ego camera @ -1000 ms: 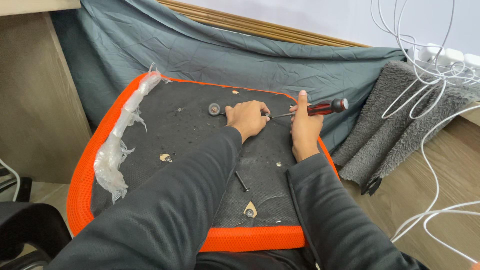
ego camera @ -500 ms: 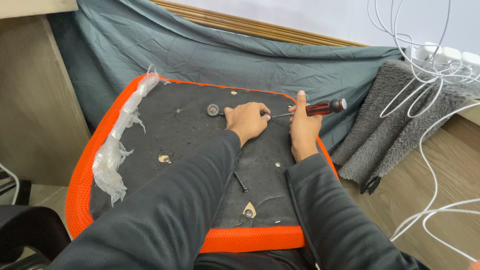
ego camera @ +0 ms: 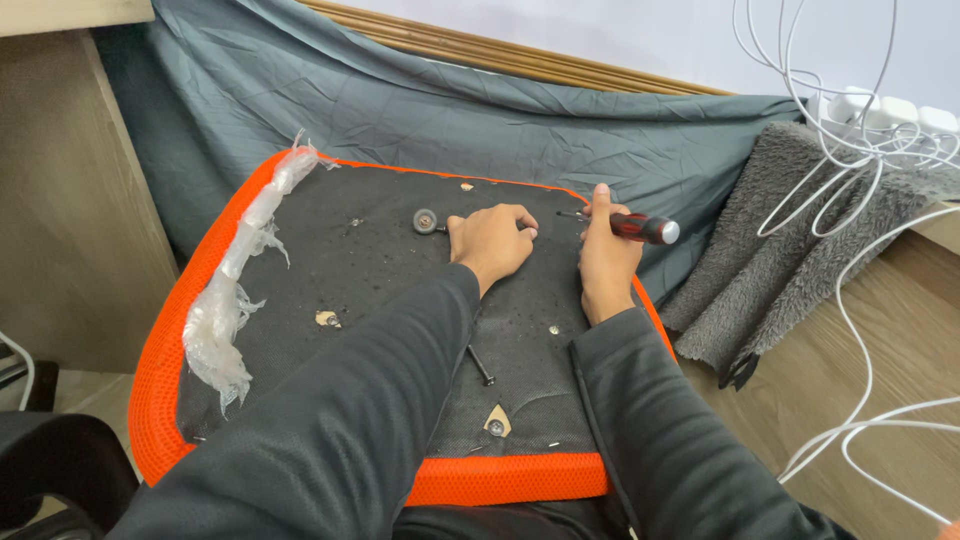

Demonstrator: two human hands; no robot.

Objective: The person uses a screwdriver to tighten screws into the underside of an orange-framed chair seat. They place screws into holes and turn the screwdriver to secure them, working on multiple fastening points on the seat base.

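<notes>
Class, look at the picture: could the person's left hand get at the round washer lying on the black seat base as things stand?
Probably yes. The washer lies bare on the black seat base, just beside the left hand, with nothing between them. The right hand holds the screwdriver on the other side, out of the way.

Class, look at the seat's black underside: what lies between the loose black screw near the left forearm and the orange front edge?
In the head view, between the loose black screw and the orange front edge, a small tan torn patch holds a metal fastener.

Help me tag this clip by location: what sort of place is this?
Probably a home room or small office, not a workshop: an upturned orange seat cushion lies on a grey-green cloth, beside white charger cables and a wooden floor.
</notes>
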